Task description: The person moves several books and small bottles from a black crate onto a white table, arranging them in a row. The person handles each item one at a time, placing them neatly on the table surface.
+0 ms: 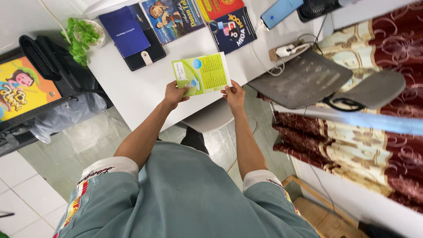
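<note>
I hold a thin green and yellow booklet (pixel 202 73) above the front edge of a white desk (pixel 145 88). My left hand (pixel 175 94) grips its lower left corner, thumb on top. My right hand (pixel 233 94) pinches its lower right corner. The booklet faces up towards me, slightly tilted. Both forearms reach forward from my grey-green shirt.
On the desk lie a dark blue wallet-style notebook (pixel 132 35), several colourful books (pixel 176 17), a small potted plant (pixel 83 37) and a power strip (pixel 288 49). A grey mesh chair (pixel 308 79) stands to the right, by red patterned curtains (pixel 379 132). A black bag (pixel 53 66) sits at the left.
</note>
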